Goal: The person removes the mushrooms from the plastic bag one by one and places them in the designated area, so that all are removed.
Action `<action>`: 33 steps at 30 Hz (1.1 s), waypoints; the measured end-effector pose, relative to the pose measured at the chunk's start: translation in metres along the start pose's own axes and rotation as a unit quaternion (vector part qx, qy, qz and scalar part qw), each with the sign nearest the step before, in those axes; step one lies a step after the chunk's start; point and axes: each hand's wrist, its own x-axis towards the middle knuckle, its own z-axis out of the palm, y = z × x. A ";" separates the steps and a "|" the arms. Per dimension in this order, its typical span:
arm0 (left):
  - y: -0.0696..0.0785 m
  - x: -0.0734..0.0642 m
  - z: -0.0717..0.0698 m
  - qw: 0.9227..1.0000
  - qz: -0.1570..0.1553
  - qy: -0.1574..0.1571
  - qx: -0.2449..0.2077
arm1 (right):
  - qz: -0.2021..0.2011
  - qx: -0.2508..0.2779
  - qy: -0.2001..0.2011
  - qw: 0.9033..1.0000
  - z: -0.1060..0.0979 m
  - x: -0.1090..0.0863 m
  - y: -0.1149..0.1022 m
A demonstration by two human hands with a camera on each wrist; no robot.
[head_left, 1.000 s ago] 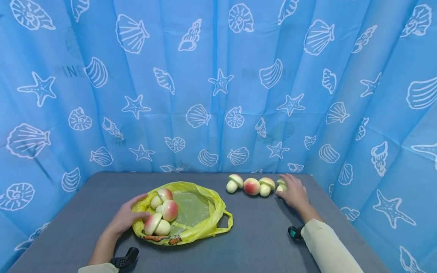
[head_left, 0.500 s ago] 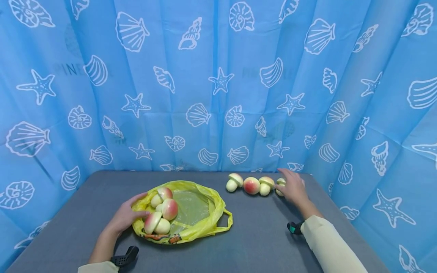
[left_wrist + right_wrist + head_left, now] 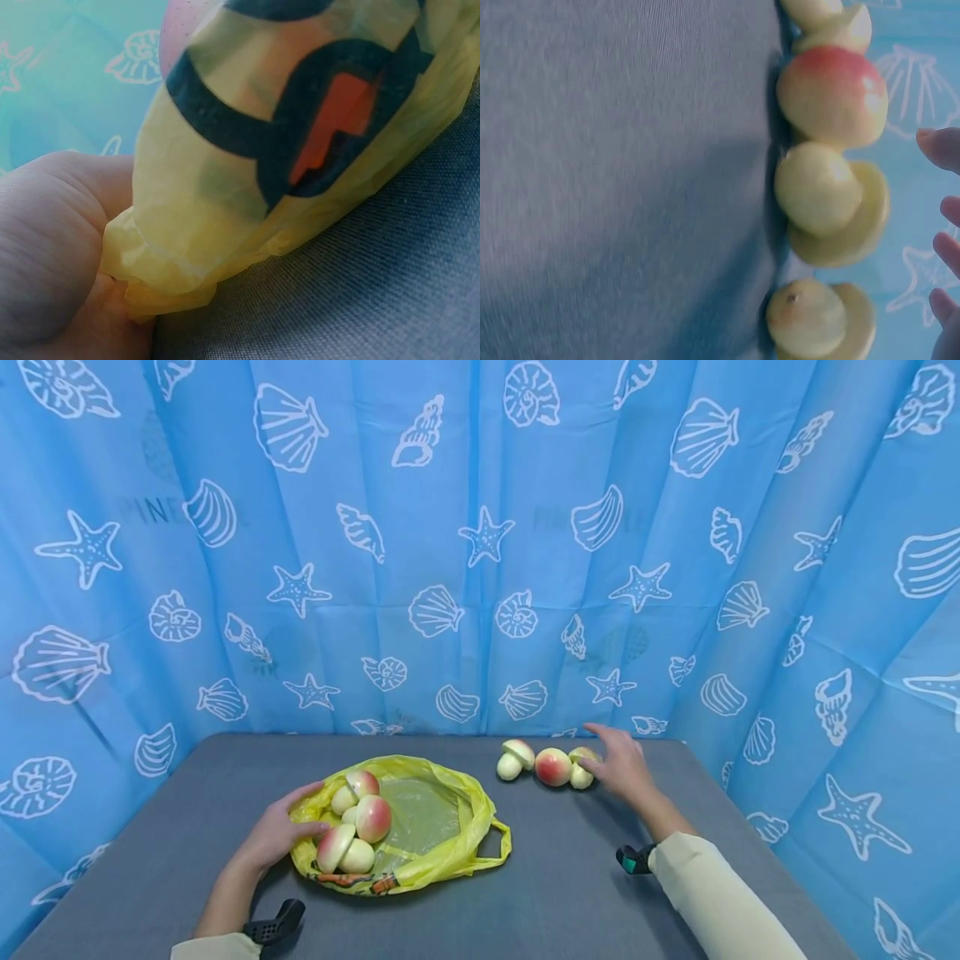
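A yellow plastic bag (image 3: pixel 476 852) lies with its mouth spread wide on the grey table. Several toy mushrooms (image 3: pixel 372 819) with red-and-cream caps sit in its left part. My left hand (image 3: pixel 273 837) holds the bag's left edge, thumb over the rim beside the nearest mushroom (image 3: pixel 356 857); the left wrist view shows yellow plastic bunched against the hand. At the back right, my right hand (image 3: pixel 624 768) hovers with fingers spread by a mushroom (image 3: pixel 582 775) in a row. The row's end mushroom (image 3: pixel 808 319) shows in the right wrist view but is hidden by the hand from the head.
To the left in that row are a red-capped mushroom (image 3: pixel 553 767) and another mushroom (image 3: pixel 515 760). A blue shell-print curtain (image 3: pixel 480 568) hangs behind the table (image 3: pixel 555 893). The bag's handle loop (image 3: pixel 495 858) points right.
My right hand has left the row's end mushroom and shifted left to the mushroom beside it, fingers opening. My left hand and the bag look unmoved.
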 end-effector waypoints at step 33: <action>-0.001 -0.001 0.000 1.000 0.006 -0.001 0.001 | -0.217 0.055 0.034 0.974 0.033 -0.009 -0.075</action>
